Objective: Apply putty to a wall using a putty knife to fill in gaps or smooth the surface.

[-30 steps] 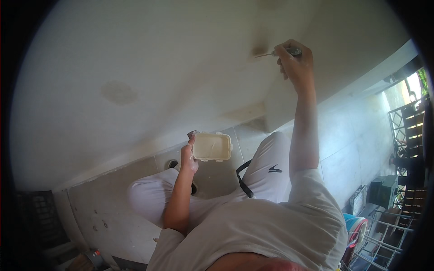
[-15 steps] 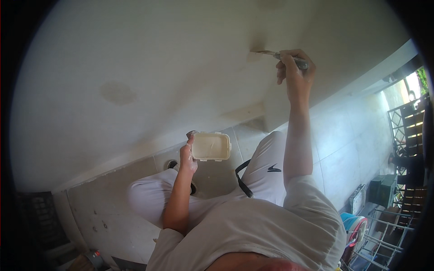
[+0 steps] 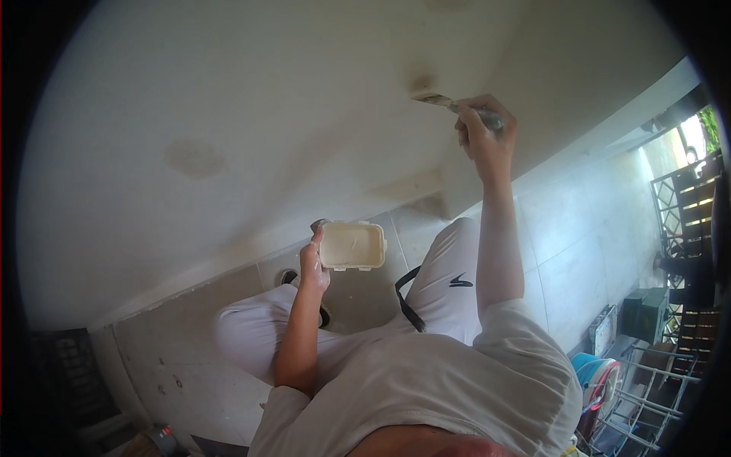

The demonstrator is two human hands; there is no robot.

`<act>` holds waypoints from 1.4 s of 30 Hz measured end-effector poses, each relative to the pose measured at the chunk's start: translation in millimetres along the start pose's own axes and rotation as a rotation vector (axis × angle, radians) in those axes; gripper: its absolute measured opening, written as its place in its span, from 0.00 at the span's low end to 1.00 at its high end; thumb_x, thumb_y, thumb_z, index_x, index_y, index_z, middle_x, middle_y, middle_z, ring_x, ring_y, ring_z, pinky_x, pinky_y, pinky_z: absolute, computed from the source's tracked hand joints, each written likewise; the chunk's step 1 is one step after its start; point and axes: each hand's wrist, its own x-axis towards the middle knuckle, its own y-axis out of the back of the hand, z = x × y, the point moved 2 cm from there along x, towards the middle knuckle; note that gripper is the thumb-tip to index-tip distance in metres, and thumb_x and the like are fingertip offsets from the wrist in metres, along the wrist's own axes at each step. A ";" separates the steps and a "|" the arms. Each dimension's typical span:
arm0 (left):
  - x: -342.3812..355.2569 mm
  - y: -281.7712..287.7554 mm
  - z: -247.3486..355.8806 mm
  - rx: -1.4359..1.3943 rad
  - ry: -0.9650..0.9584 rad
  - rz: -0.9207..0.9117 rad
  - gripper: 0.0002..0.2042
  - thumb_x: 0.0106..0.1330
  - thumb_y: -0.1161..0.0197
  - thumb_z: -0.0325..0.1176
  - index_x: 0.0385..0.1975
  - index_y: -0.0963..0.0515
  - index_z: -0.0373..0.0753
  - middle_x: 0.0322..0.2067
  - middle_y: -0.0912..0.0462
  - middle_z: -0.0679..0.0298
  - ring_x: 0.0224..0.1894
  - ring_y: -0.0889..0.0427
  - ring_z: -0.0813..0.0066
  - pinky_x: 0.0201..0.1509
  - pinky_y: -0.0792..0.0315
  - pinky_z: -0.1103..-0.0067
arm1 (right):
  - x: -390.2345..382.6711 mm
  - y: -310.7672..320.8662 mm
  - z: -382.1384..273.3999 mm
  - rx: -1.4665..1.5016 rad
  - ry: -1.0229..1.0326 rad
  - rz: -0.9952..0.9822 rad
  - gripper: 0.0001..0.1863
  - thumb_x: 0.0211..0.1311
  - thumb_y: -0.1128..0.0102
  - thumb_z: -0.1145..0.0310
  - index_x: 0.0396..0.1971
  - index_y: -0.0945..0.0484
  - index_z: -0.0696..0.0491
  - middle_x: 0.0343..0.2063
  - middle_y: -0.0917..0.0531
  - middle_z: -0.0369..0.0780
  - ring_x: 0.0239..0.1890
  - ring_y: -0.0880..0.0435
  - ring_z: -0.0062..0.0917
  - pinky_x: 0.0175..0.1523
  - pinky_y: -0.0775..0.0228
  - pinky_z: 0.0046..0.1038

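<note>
R hand [image 3: 487, 137] at 2 o'clock, closed round the handle of a scraper [image 3: 439, 100]; L hand [image 3: 314, 268] grips the tub [image 3: 384, 245], approx. mid-view, from its 8–9 o'clock side. Scraper's blade points to 10 o'clock from the fist, at or v. near the wall [image 3: 251, 91]; contact can't be told.

Handling (my est.): scraper light, handle stiff, thin blade prob. a bit springy; best hold = mid-handle, clear of the edge. Tub looks like light plastic, walls likely to give if squeezed; take it by side + underneath, keep level. Pale paste [image 3: 350, 244] inside is prob. soft, and smears on L hand could make the grip slippery. Grey item [image 3: 318, 226] at tub's 10–11 o'clock corner, type unclear.

Further out: brown patch [image 3: 423, 81] just past blade, approx. 12 o'clock of it; faint patch [image 3: 196, 157] at 10; blue bucket [image 3: 585, 368] + wire rack [image 3: 647, 407] at 4.
</note>
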 end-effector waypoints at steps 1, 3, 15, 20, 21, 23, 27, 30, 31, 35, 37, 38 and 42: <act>0.3 1.4 -0.1 -0.001 0.000 0.000 0.21 0.69 0.42 0.46 0.52 0.26 0.34 0.46 0.19 0.62 0.48 0.20 0.72 0.52 0.27 0.75 | 3.6 -3.6 -3.7 -0.001 0.001 -0.001 0.07 0.54 0.41 0.72 0.25 0.21 0.61 0.15 0.23 0.37 0.14 0.27 0.16 0.20 0.36 0.19; -0.4 2.0 1.2 0.006 -0.011 0.000 0.22 0.69 0.42 0.46 0.52 0.26 0.33 0.45 0.19 0.63 0.47 0.20 0.72 0.51 0.27 0.74 | 12.5 -9.5 -13.4 -0.038 -0.002 -0.016 0.07 0.53 0.41 0.72 0.23 0.21 0.61 0.14 0.24 0.37 0.14 0.27 0.16 0.20 0.36 0.20; -3.3 0.9 4.0 0.009 -0.006 -0.010 0.22 0.68 0.42 0.47 0.51 0.26 0.35 0.45 0.20 0.63 0.47 0.19 0.72 0.51 0.27 0.73 | 72.1 -24.4 -40.0 -0.191 -0.052 -0.108 0.12 0.51 0.40 0.65 0.18 0.24 0.58 0.14 0.24 0.37 0.15 0.27 0.17 0.16 0.42 0.20; -1.9 1.7 2.5 0.012 -0.001 -0.006 0.21 0.69 0.43 0.46 0.52 0.26 0.35 0.46 0.20 0.63 0.48 0.20 0.72 0.52 0.27 0.73 | 84.0 -18.6 -35.2 -0.185 -0.098 -0.075 0.13 0.51 0.39 0.64 0.18 0.24 0.58 0.14 0.23 0.37 0.15 0.27 0.17 0.15 0.44 0.19; -2.0 2.0 2.3 0.005 0.003 -0.009 0.21 0.69 0.44 0.46 0.52 0.26 0.35 0.46 0.20 0.63 0.48 0.20 0.72 0.52 0.27 0.73 | 84.2 -17.6 -35.4 -0.181 -0.103 -0.071 0.13 0.51 0.39 0.63 0.17 0.24 0.58 0.14 0.23 0.37 0.14 0.27 0.17 0.15 0.45 0.19; -1.3 2.2 1.8 0.004 0.008 -0.008 0.21 0.69 0.44 0.46 0.52 0.26 0.35 0.46 0.20 0.63 0.48 0.20 0.72 0.52 0.27 0.73 | 86.1 -14.5 -32.8 -0.185 -0.095 -0.067 0.13 0.51 0.39 0.63 0.17 0.24 0.58 0.14 0.24 0.37 0.14 0.28 0.17 0.15 0.45 0.19; -0.4 3.8 1.0 0.001 0.001 -0.033 0.21 0.69 0.43 0.46 0.52 0.26 0.34 0.46 0.20 0.62 0.48 0.20 0.71 0.52 0.27 0.73 | 83.9 -4.2 -31.9 -0.216 -0.087 -0.074 0.11 0.51 0.38 0.62 0.23 0.22 0.56 0.15 0.24 0.36 0.14 0.30 0.15 0.17 0.43 0.17; -3.5 1.4 2.6 0.012 0.008 0.001 0.21 0.68 0.43 0.46 0.52 0.26 0.34 0.46 0.20 0.62 0.48 0.20 0.71 0.52 0.27 0.73 | 73.2 6.8 -31.2 -0.205 -0.098 -0.056 0.10 0.53 0.39 0.63 0.22 0.22 0.56 0.15 0.25 0.35 0.14 0.30 0.15 0.16 0.44 0.17; -3.1 2.2 2.5 0.011 0.008 0.002 0.21 0.68 0.43 0.46 0.52 0.26 0.34 0.46 0.20 0.62 0.48 0.20 0.71 0.52 0.27 0.73 | 65.9 8.6 -30.1 -0.205 -0.099 -0.057 0.10 0.53 0.39 0.63 0.22 0.22 0.56 0.15 0.25 0.35 0.14 0.30 0.15 0.16 0.44 0.17; -1.5 5.3 1.6 -0.003 -0.032 -0.018 0.21 0.68 0.42 0.46 0.51 0.26 0.34 0.46 0.20 0.62 0.48 0.20 0.72 0.52 0.27 0.74 | 40.0 8.8 -14.2 -0.201 -0.088 -0.074 0.09 0.54 0.40 0.67 0.20 0.22 0.57 0.14 0.24 0.36 0.13 0.30 0.15 0.16 0.43 0.19; -0.9 4.7 1.6 -0.001 -0.050 -0.040 0.22 0.68 0.42 0.46 0.51 0.25 0.34 0.46 0.20 0.62 0.48 0.20 0.72 0.52 0.27 0.74 | 34.5 4.4 6.0 -0.190 -0.054 -0.075 0.08 0.57 0.40 0.68 0.22 0.22 0.55 0.14 0.25 0.35 0.13 0.31 0.13 0.14 0.47 0.17; -0.6 4.3 1.5 0.002 -0.048 -0.038 0.21 0.68 0.42 0.46 0.51 0.25 0.34 0.46 0.20 0.62 0.48 0.20 0.72 0.52 0.27 0.74 | 33.7 2.4 12.2 -0.189 -0.053 -0.074 0.08 0.57 0.40 0.68 0.22 0.22 0.55 0.14 0.25 0.35 0.13 0.31 0.13 0.14 0.47 0.17; 0.0 3.7 0.4 0.008 -0.023 -0.007 0.21 0.68 0.42 0.46 0.51 0.25 0.34 0.46 0.20 0.63 0.48 0.20 0.72 0.52 0.27 0.75 | 38.1 -2.9 12.7 -0.116 -0.023 -0.068 0.07 0.54 0.41 0.69 0.22 0.22 0.57 0.13 0.25 0.36 0.13 0.29 0.15 0.16 0.43 0.18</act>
